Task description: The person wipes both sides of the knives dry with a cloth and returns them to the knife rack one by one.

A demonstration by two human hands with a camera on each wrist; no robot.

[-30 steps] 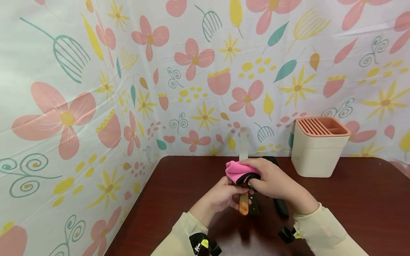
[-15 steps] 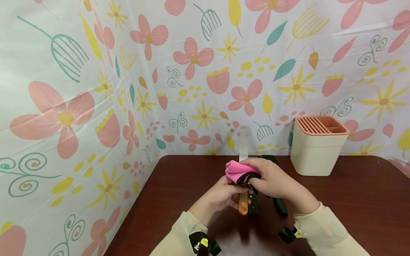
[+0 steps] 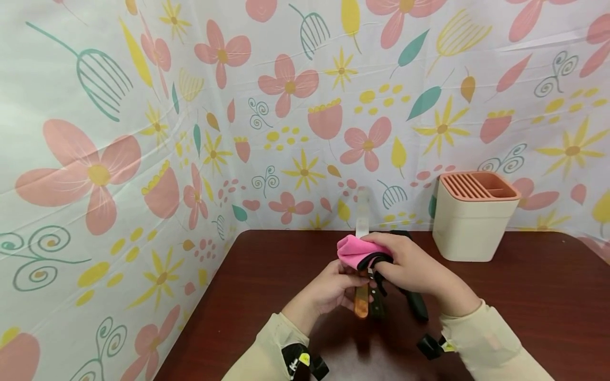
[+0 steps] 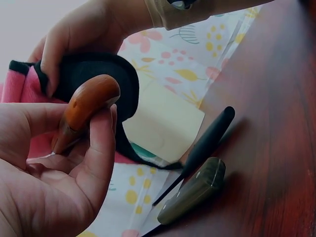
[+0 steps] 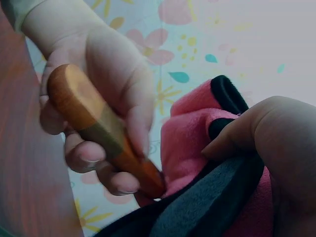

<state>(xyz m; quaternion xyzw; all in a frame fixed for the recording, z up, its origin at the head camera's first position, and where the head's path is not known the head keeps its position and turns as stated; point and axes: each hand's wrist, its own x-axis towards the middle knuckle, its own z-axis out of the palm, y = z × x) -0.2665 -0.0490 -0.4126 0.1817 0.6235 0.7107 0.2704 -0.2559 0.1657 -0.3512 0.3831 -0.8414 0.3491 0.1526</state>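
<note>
My left hand (image 3: 329, 293) holds a knife by its striped wooden handle (image 5: 84, 98), the fingers curled round it. The knife's long, straight, even-width blade (image 3: 362, 211) points away, standing out past the cloth. In my right hand (image 3: 412, 267) is a pink cloth (image 3: 352, 251) with black edging, bunched over the knife where blade meets handle. That part of the blade is hidden under the folds. In the left wrist view, the cloth's dark edging (image 4: 129, 91) lies right behind the handle.
Beneath the hands lie a knife with a dark riveted handle (image 4: 192, 192) and another item with a slim black handle (image 4: 212, 138). A cream holder (image 3: 469, 233) with a slotted orange top stands at the back right of the dark red table (image 3: 548, 307). Flowered sheeting (image 3: 295, 143) hangs behind.
My right hand and the pink cloth have shifted slightly to the right and away. The left hand keeps its hold on the handle, almost still.
</note>
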